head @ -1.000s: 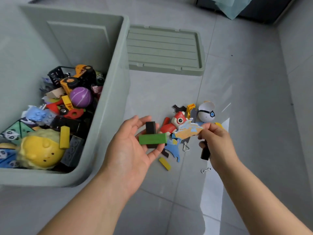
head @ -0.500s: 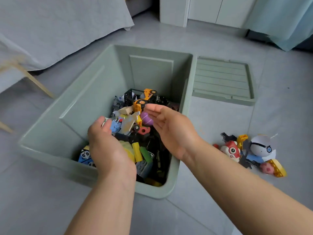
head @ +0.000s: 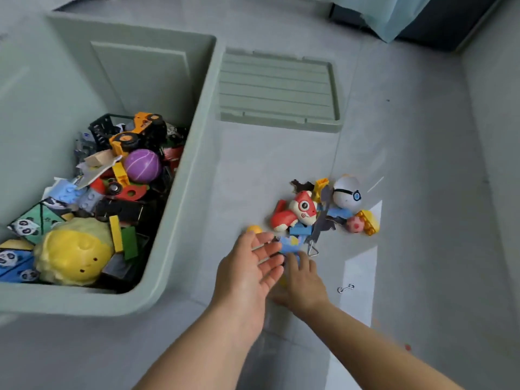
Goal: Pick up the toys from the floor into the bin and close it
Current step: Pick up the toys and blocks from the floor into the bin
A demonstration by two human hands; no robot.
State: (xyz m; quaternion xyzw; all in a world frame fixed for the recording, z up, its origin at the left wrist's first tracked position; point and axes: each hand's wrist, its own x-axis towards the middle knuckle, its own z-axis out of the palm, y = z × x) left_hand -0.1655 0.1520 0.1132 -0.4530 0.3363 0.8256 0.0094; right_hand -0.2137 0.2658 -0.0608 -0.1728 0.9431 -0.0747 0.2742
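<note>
Head view: left hand (head: 247, 274) palm-up, fingers spread, empty, beside the green bin (head: 194, 175); right hand (head: 302, 280) palm-down over the toy pile (head: 298, 212), grip unclear.

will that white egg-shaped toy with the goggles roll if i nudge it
Probably: the white egg toy looks round and smooth, so it may roll on the tile floor. The yellow brick near it might block that side. Its shell looks hard, likely rigid.
</note>
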